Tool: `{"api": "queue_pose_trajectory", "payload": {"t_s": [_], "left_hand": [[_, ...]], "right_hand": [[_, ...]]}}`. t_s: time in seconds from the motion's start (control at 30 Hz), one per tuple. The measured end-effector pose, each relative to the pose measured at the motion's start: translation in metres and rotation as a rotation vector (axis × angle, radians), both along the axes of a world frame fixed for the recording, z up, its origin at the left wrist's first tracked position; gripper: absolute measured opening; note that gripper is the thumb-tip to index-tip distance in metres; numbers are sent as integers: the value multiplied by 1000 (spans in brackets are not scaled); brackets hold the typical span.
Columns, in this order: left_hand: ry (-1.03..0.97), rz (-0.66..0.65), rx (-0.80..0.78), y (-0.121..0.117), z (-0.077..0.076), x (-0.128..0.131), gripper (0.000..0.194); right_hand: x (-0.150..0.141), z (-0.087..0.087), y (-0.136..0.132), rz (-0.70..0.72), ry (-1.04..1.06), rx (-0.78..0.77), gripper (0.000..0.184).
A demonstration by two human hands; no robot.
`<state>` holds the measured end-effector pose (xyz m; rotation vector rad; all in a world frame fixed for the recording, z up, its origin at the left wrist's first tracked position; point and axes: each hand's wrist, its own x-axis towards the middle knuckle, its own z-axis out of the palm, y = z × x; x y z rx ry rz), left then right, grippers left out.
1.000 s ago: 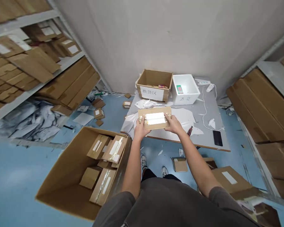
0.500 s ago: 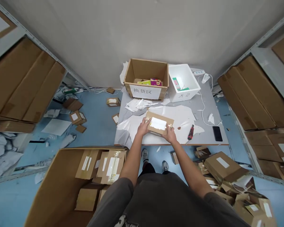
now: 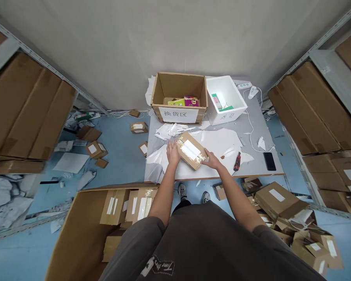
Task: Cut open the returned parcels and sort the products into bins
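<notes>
Taped carton (image 3: 192, 151) is sitting btwn the two hands, low over the near half of the bench (image 3: 261, 134), above the white sheet (image 3: 219, 140); it's lying at a slant, white label (image 3: 190, 150) up. Can't tell if its underside is touching the sheet or hanging just clear.

L hand (image 3: 173, 153) is bracing the carton's L end, fingers partly spread; can't tell if they're really gripping or just steadying. R hand (image 3: 212, 160) is pinching the R end nr the corner, thumb and fingers closed only as far as the cardboard allows.

Handling, judging by looks: prob. light to moderate, since two hands are managing it w/o obvious strain; walls stiff, flat faces likely to dent if squeezed mid-panel. Shiny tape is wrapping both ends, so grip there is prob. a bit slick. Contents hidden, so fragility unknown. Best hold: opp. short ends, fingers under the bottom edges, thumbs on top, clear of the label.

Nearby: red-and-black cutter (image 3: 237, 161) is lying R of the R hand, phone (image 3: 269, 161) further R; crumpled white scraps (image 3: 171, 130) are bunching behind the carton, in front of the open box (image 3: 178, 82).
</notes>
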<state>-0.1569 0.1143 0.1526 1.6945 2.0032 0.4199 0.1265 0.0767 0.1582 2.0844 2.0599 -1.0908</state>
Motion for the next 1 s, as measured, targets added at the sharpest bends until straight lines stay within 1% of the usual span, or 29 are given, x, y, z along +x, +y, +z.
{"api": "queue_pose_trajectory", "payload": {"t_s": [0.07, 0.13, 0.17, 0.23, 0.27, 0.3, 0.37, 0.43, 0.53, 0.63, 0.7, 0.77, 0.8, 0.87, 0.93, 1.0], "left_hand": [[-55, 43, 27, -34, 3, 14, 79], [-115, 48, 33, -76, -2, 29, 71], [-140, 32, 18, -96, -6, 36, 74], [-172, -47, -59, -128, -16, 46, 88], [-165, -93, -97, -139, -20, 47, 94], [-151, -114, -116, -146, -24, 46, 94], [-133, -142, -127, -149, -29, 38, 87], [-148, -153, -128, -144, -29, 27, 79], [-193, -161, -162, -136, -27, 13, 80], [-228, -186, -166, -135, -26, 11, 82], [-243, -218, -143, -136, -26, 13, 81], [-236, -231, -113, -135, -21, 15, 79], [-225, -226, -99, -134, -17, 15, 77], [-202, -209, -75, -130, -2, 13, 70], [-177, -183, -60, -122, 19, 8, 63], [-130, -138, -61, -109, 41, 3, 61]], "right_hand": [[-14, -3, -11, -20, -7, -8, 102], [-28, -4, -30, -53, -68, -6, 99], [-34, -3, -40, -54, -88, -6, 96], [-44, -2, -61, -23, -113, -28, 91], [-48, -2, -71, 9, -116, -40, 90], [-51, -3, -80, 43, -114, -48, 89], [-54, -6, -92, 100, -98, -27, 88], [-57, -9, -98, 128, -75, 32, 88], [-62, -15, -98, 127, -65, 69, 79], [-65, -17, -93, 88, -68, 43, 70], [-65, -15, -91, 76, -67, 40, 70], [-63, -9, -88, 75, -73, 42, 70], [-62, -4, -87, 78, -78, 45, 70], [-58, 11, -82, 90, -84, 69, 67], [-54, 32, -73, 105, -80, 128, 61], [-50, 54, -59, 106, -68, 210, 56]]}}
